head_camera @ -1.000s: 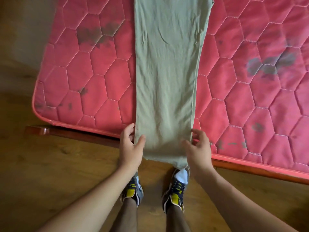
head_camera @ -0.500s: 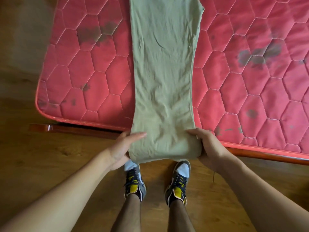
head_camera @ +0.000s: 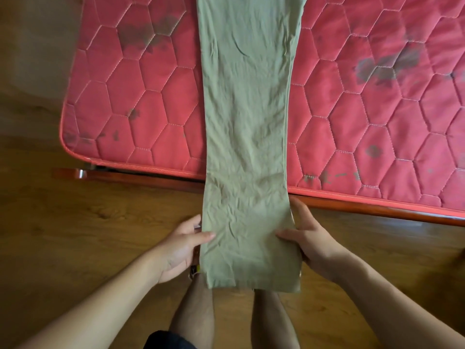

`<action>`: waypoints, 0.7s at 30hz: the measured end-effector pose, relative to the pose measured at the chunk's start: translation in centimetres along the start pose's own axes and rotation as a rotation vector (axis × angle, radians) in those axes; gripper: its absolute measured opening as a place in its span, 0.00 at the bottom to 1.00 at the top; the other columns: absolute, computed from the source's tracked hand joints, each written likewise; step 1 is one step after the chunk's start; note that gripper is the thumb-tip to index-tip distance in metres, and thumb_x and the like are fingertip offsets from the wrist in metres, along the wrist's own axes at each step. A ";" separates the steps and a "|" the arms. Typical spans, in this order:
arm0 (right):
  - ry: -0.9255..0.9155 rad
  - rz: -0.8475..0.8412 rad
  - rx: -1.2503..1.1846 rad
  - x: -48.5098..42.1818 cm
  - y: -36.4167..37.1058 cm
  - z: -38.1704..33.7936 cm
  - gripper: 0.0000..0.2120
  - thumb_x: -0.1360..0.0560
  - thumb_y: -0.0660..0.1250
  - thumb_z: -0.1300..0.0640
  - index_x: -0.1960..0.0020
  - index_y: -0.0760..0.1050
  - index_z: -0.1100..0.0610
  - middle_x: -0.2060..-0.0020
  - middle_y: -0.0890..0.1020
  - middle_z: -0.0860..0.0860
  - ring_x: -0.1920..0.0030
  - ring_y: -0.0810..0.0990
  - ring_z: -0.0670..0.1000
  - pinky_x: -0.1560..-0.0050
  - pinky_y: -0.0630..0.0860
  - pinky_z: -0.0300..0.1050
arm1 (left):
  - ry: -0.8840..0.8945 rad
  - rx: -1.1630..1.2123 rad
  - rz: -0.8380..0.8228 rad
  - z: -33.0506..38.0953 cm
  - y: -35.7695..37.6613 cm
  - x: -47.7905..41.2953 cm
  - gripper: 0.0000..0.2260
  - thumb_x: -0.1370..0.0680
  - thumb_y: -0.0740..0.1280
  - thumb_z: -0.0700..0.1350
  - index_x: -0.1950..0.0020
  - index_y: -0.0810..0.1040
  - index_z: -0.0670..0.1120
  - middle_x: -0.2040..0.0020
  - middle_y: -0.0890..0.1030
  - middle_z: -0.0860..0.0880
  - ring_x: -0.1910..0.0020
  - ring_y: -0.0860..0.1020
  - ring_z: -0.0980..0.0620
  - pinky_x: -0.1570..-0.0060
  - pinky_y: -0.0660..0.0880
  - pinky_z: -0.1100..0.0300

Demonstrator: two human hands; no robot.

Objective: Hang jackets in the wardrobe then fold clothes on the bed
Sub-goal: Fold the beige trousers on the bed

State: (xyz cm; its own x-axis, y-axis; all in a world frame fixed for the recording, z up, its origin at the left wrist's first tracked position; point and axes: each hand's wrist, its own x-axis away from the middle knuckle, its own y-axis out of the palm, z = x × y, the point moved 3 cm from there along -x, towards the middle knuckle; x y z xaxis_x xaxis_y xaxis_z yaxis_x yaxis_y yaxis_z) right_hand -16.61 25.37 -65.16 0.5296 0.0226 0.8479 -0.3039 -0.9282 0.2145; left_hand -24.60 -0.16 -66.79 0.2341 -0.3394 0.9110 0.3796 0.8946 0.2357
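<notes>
Bed: red quilted mattress stitched in a pale hexagon pattern. Dark grey-green stains in several patches, the largest at upper left and upper right. Orange-red piping runs along the near edge and rounds off at the left corner. A glossy reddish-brown wooden bed frame shows below the mattress.

Floor: brown wood-grain boards, all round the near side of the bed. Pale area at far upper left, too blurred to tell what it is.

Task item: a long olive-green garment of thin, creased cloth, folded into a narrow strip. It lies lengthwise across the mattress from the top of the view, crosses the near edge and frame, and its near end hangs out over the floor, held up off it.

Left hand: grips the strip's left edge near the end, thumb flat on top, fingers tucked beneath, out of view.

Right hand: grips the right edge opposite, thumb on top, fingers along and under the edge.

Bare lower legs stand below the cloth's end.
</notes>
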 end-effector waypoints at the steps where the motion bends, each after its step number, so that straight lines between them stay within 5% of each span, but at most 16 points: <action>1: -0.032 0.035 -0.006 0.4 0.2 -0.2 0.36 0.23 0.63 0.73 0.37 0.74 0.31 0.46 0.86 0.54 0.48 0.86 0.57 0.54 0.83 0.50 | 0.024 0.003 0.049 0.0 0.1 0.3 0.30 0.22 0.70 0.35 0.23 0.66 0.53 0.35 0.81 0.45 0.38 0.81 0.49 0.40 0.76 0.53; 3: -0.028 0.118 -0.003 1.0 0.3 -0.7 0.29 0.21 0.61 0.71 0.38 0.79 0.38 0.47 0.86 0.58 0.51 0.86 0.57 0.53 0.82 0.52 | 0.085 -0.027 0.084 1.0 0.6 1.3 0.34 0.22 0.70 0.36 0.26 0.62 0.66 0.38 0.83 0.48 0.40 0.82 0.54 0.47 0.77 0.62; 6: 0.046 0.079 0.012 1.3 0.2 -3.6 0.13 0.19 0.62 0.61 0.50 0.86 0.57 0.50 0.85 0.58 0.55 0.83 0.54 0.56 0.75 0.49 | 0.180 -0.147 0.087 5.3 0.9 2.8 0.17 0.20 0.67 0.39 0.34 0.79 0.55 0.41 0.85 0.53 0.36 0.79 0.52 0.42 0.75 0.64; 9: -0.016 -0.023 -0.250 -0.5 0.1 -10.6 0.17 0.18 0.60 0.51 0.51 0.82 0.60 0.56 0.84 0.55 0.57 0.83 0.53 0.54 0.80 0.48 | 0.240 0.027 -0.001 12.4 -0.3 2.0 0.17 0.23 0.66 0.51 0.36 0.82 0.47 0.39 0.83 0.45 0.38 0.80 0.46 0.36 0.74 0.48; 13: -0.183 0.015 -0.381 -6.8 -1.7 -19.5 0.30 0.19 0.53 0.34 0.30 0.70 0.56 0.44 0.84 0.62 0.48 0.86 0.60 0.52 0.84 0.54 | 0.362 0.257 0.074 21.9 -2.0 -3.0 0.18 0.20 0.62 0.55 0.34 0.77 0.48 0.53 0.85 0.46 0.55 0.81 0.49 0.55 0.78 0.56; 15: -0.190 0.196 -0.152 -10.4 -2.8 -19.7 0.29 0.19 0.54 0.33 0.29 0.69 0.54 0.49 0.84 0.60 0.51 0.84 0.58 0.52 0.82 0.53 | 0.354 0.136 0.272 22.4 -2.4 -6.4 0.15 0.18 0.62 0.53 0.33 0.75 0.50 0.56 0.83 0.49 0.56 0.78 0.51 0.53 0.74 0.57; 18: -0.147 0.351 0.330 -13.7 -3.3 -16.3 0.21 0.19 0.64 0.41 0.37 0.76 0.57 0.50 0.82 0.56 0.56 0.79 0.52 0.54 0.77 0.47 | 0.261 -0.077 0.281 19.6 -1.5 -9.7 0.11 0.17 0.63 0.50 0.37 0.77 0.49 0.48 0.82 0.49 0.48 0.79 0.50 0.47 0.74 0.55; 21: -0.091 0.338 0.274 -14.9 -3.5 -13.3 0.21 0.25 0.75 0.52 0.35 0.73 0.55 0.45 0.82 0.54 0.53 0.84 0.51 0.51 0.82 0.51 | 0.283 -0.032 0.280 17.5 -0.5 -11.0 0.13 0.18 0.67 0.45 0.34 0.73 0.48 0.43 0.82 0.49 0.48 0.80 0.53 0.50 0.76 0.55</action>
State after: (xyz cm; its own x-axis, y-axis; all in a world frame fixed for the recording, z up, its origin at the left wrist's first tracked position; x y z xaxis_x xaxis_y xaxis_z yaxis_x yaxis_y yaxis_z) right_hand -33.98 33.24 -72.14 0.5079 -0.3203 0.7997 -0.2570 -0.9424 -0.2142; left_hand -43.00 8.17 -71.01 0.5680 -0.1543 0.8084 0.2932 0.9558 -0.0235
